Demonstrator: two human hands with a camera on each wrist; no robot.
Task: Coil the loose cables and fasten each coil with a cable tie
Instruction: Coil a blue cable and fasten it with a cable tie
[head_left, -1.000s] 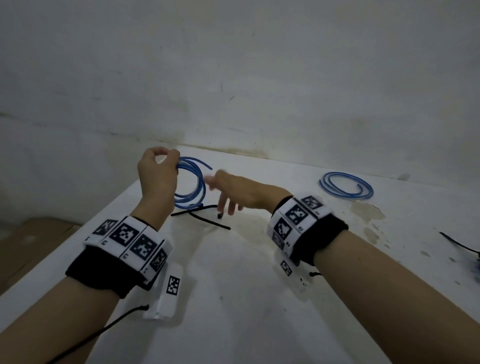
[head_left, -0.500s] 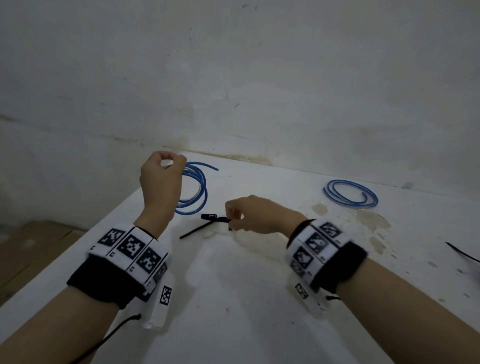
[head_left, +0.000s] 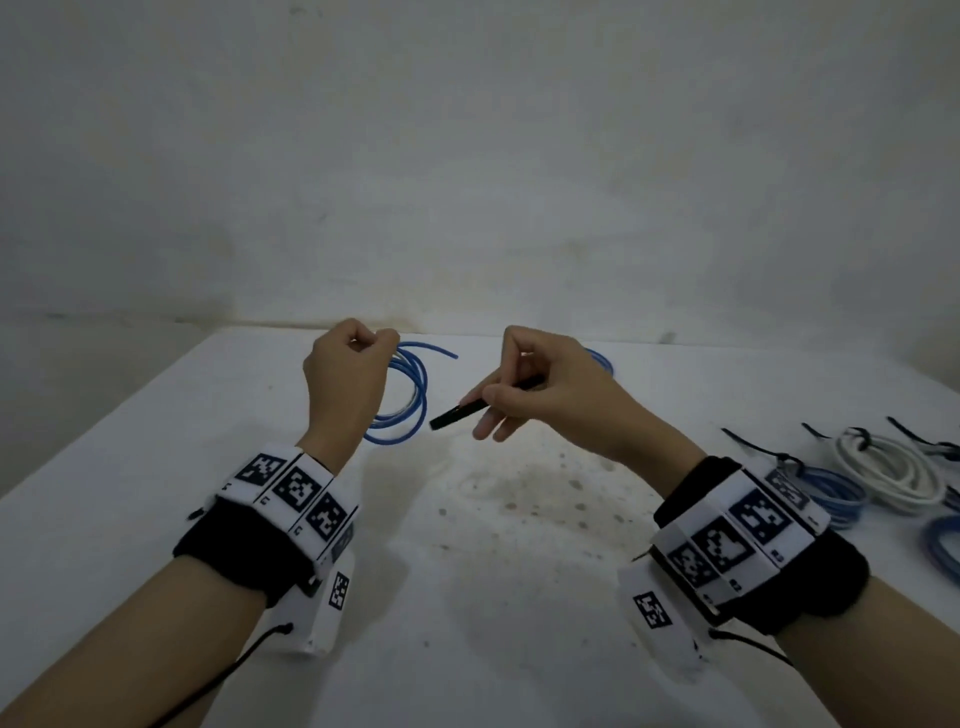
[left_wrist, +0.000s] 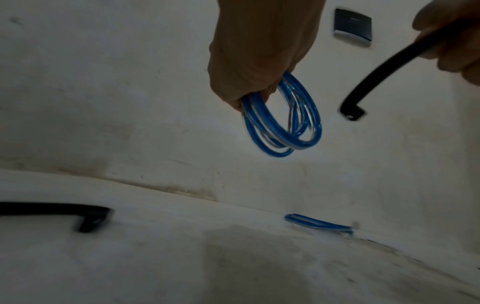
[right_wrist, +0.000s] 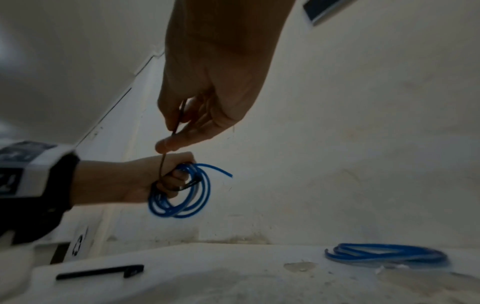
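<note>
Here the left hand (head_left: 347, 375) grips the blue cable coil (head_left: 410, 402) while the right hand (head_left: 550, 391) pinches 1 black cable tie (head_left: 470, 409).

Bare workroom: stained white table (head_left: 493, 545), scuffed plaster wall (head_left: 467, 156).

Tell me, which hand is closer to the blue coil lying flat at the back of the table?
Right. The right hand is raised just in front of the flat blue coil; the left hand is farther off to the side.
</note>
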